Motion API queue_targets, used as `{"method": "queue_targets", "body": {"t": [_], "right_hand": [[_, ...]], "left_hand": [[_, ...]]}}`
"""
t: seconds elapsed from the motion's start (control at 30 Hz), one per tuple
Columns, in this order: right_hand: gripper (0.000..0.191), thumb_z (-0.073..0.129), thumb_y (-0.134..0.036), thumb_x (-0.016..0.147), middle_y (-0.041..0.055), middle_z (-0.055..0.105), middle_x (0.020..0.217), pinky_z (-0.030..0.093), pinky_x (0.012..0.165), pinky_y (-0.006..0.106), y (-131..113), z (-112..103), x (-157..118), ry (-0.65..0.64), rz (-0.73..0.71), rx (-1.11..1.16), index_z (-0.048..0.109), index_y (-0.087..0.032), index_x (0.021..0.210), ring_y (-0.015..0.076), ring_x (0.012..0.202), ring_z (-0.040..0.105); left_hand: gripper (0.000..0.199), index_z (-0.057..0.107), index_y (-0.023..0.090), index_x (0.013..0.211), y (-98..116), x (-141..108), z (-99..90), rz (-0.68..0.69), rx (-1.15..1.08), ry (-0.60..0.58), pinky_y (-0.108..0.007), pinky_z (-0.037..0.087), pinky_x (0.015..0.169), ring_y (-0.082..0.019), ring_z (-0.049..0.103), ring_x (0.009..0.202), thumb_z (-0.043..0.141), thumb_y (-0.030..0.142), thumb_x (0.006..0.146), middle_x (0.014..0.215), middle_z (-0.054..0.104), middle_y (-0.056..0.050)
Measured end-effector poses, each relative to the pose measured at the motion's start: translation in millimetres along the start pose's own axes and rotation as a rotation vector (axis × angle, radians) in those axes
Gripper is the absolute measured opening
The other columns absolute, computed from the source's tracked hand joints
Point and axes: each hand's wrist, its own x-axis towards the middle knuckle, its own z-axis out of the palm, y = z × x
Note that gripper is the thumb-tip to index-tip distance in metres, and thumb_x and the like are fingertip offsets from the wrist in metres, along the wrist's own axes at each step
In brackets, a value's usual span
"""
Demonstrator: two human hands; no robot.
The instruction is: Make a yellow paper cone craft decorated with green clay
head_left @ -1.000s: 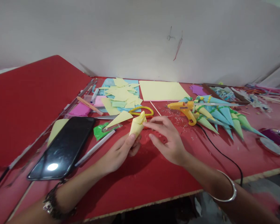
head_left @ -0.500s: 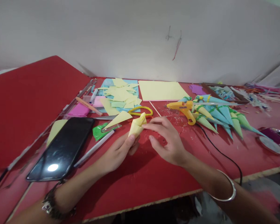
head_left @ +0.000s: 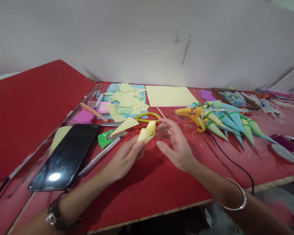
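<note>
My left hand (head_left: 123, 158) pinches the narrow end of a rolled yellow paper cone (head_left: 146, 133) and holds it just above the red table (head_left: 147, 186). My right hand (head_left: 175, 143) hovers beside the cone's wide end with its fingers spread and the palm turned toward the cone; it holds nothing. Yellow-handled scissors (head_left: 147, 117) lie right behind the cone.
A black phone (head_left: 66, 156) lies at the left, next to a white pen (head_left: 100, 156) and green scrap (head_left: 105, 137). Cut yellow pieces (head_left: 128, 99) and a yellow sheet (head_left: 170, 95) sit behind. An orange glue gun (head_left: 192, 115), its black cord (head_left: 231, 160) and several finished cones (head_left: 231, 120) lie at the right.
My right hand has let go of the cone's top edge and turned its palm open beside it. My left hand has tilted the cone slightly to the right.
</note>
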Motion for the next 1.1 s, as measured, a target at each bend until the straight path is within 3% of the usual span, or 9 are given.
{"method": "queue_targets", "body": {"t": [0.13,0.23,0.5,0.77,1.0,1.1], "right_hand": [[0.040,0.059,-0.021,0.075,0.0029,0.050,0.104,0.046,0.081,0.029,0.9,-2.6,1.7,-0.088,0.030,0.059,0.048,-0.028,0.112,0.0145,0.095,0.050],[0.030,0.059,-0.022,0.076,0.0018,0.053,0.101,0.046,0.081,0.028,-0.9,-4.5,2.4,-0.129,0.019,0.083,0.055,-0.028,0.105,0.0138,0.094,0.051],[0.039,0.061,-0.021,0.074,0.0022,0.052,0.101,0.045,0.081,0.030,-3.3,-3.8,0.9,-0.152,-0.005,0.053,0.051,-0.028,0.112,0.0144,0.092,0.051],[0.030,0.064,-0.019,0.072,0.0016,0.054,0.094,0.043,0.081,0.030,-7.5,-4.9,1.4,-0.190,-0.105,-0.085,0.057,-0.024,0.100,0.0140,0.089,0.052],[0.048,0.065,-0.023,0.070,0.0029,0.054,0.098,0.044,0.081,0.033,-8.7,-2.9,-0.3,-0.220,-0.077,-0.087,0.047,-0.026,0.115,0.0162,0.093,0.052],[0.040,0.065,-0.024,0.070,0.0030,0.055,0.097,0.043,0.081,0.033,-8.4,-1.8,-0.4,-0.250,-0.077,-0.101,0.052,-0.025,0.108,0.0162,0.092,0.052]], "left_hand": [[0.034,0.044,0.016,0.066,-1.0,-0.6,-2.2,0.086,0.111,-0.082,-0.021,0.032,0.050,-0.009,0.041,0.051,0.031,0.040,0.087,0.057,0.046,0.004],[0.031,0.050,0.015,0.071,-0.8,-0.1,-3.7,0.109,0.184,-0.073,-0.021,0.035,0.054,-0.010,0.046,0.057,0.037,0.039,0.085,0.064,0.052,0.002],[0.025,0.058,0.017,0.098,-0.8,2.3,-4.9,0.134,0.167,-0.010,-0.024,0.042,0.074,-0.017,0.056,0.086,0.052,0.033,0.079,0.094,0.064,-0.002],[0.027,0.055,0.016,0.098,-1.8,2.9,-3.8,0.132,0.222,-0.040,-0.026,0.043,0.068,-0.017,0.055,0.079,0.054,0.034,0.078,0.088,0.061,-0.003],[0.014,0.059,0.016,0.083,-8.1,5.9,-7.1,0.282,0.469,-0.012,-0.027,0.041,0.068,-0.017,0.051,0.079,0.054,0.029,0.078,0.087,0.056,-0.005],[0.012,0.057,0.016,0.080,-10.2,6.0,-7.0,0.278,0.453,-0.054,-0.024,0.041,0.063,-0.014,0.051,0.074,0.053,0.027,0.079,0.083,0.054,-0.004]]}}
